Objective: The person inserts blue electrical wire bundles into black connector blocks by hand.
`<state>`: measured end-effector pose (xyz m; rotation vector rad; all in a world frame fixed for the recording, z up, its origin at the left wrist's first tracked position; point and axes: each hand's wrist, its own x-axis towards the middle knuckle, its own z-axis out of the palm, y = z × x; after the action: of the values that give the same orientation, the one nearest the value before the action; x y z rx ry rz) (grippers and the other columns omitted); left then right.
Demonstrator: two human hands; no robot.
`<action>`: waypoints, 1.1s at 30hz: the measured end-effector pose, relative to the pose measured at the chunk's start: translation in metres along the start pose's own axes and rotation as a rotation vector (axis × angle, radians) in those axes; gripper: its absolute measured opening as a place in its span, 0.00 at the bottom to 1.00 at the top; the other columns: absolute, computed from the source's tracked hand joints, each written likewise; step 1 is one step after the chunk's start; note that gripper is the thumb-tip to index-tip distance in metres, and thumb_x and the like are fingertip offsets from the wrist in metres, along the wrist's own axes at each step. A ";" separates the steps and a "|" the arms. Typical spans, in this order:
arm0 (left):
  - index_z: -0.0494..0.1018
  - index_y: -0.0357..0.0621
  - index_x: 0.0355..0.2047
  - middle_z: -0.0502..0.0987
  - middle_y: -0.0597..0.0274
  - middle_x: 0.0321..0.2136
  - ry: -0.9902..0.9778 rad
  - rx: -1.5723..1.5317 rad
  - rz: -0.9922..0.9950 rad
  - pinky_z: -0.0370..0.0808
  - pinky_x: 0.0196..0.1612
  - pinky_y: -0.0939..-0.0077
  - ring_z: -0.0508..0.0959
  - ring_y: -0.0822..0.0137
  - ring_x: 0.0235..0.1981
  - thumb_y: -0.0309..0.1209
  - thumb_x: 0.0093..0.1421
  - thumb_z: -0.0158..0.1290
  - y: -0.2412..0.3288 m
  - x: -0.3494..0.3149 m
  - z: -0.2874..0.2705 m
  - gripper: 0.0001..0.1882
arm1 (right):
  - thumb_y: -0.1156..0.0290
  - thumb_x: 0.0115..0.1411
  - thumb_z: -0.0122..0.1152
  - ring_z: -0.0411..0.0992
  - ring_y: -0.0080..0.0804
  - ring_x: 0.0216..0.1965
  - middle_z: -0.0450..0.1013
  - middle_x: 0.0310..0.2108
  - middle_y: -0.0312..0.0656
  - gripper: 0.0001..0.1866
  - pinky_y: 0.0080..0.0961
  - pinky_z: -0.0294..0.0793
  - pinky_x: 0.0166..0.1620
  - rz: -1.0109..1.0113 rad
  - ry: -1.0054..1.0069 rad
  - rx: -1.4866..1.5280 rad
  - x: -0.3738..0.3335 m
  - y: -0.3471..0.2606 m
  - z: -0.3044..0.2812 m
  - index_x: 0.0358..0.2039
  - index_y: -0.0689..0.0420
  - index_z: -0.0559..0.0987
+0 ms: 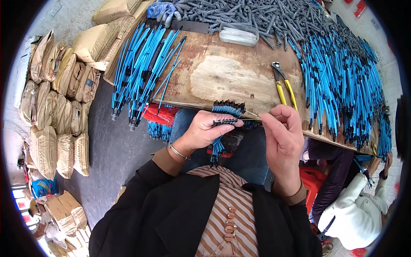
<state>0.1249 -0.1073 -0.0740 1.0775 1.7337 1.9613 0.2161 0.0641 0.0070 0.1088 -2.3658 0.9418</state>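
Two hands of the person are at work in the middle of the frame. The left hand is closed around one bundle of blue sticks, whose black ends show above the fingers; I cannot count the sticks exactly. The right hand, just beside it, holds between thumb and finger one thin pale strip, which reaches to the bundle.

On the one wooden table there are two groups of blue sticks, one at upper left and a larger one at right (both too many for counting). One clear tray with thin white pieces stands at upper centre, before one heap of grey parts. One pair of cutters with two yellow handles lies right of centre. One glove lies at the top left. At lower right is one co-worker in white.
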 end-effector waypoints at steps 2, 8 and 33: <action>0.73 0.32 0.37 0.79 0.55 0.33 -0.001 0.012 0.011 0.74 0.39 0.79 0.79 0.70 0.34 0.22 0.53 0.52 0.000 0.000 -0.001 0.11 | 0.84 0.49 0.59 0.66 0.25 0.28 0.66 0.33 0.40 0.10 0.16 0.65 0.29 -0.007 -0.004 -0.008 0.001 -0.001 0.000 0.34 0.61 0.78; 0.74 0.32 0.36 0.78 0.48 0.33 0.000 -0.025 -0.068 0.74 0.43 0.73 0.78 0.64 0.37 0.19 0.53 0.51 0.004 -0.001 -0.001 0.09 | 0.84 0.50 0.58 0.66 0.25 0.28 0.66 0.32 0.40 0.10 0.16 0.65 0.29 -0.027 0.010 -0.026 0.000 -0.002 -0.001 0.34 0.61 0.78; 0.75 0.32 0.33 0.78 0.50 0.33 0.006 -0.017 -0.105 0.74 0.43 0.74 0.78 0.64 0.37 0.20 0.52 0.52 0.009 0.003 -0.002 0.07 | 0.89 0.45 0.55 0.66 0.30 0.26 0.66 0.29 0.42 0.14 0.19 0.65 0.27 -0.113 0.039 -0.192 0.007 -0.005 -0.001 0.33 0.64 0.77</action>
<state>0.1241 -0.1087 -0.0642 0.9554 1.7365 1.9139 0.2122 0.0616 0.0142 0.1448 -2.3732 0.6542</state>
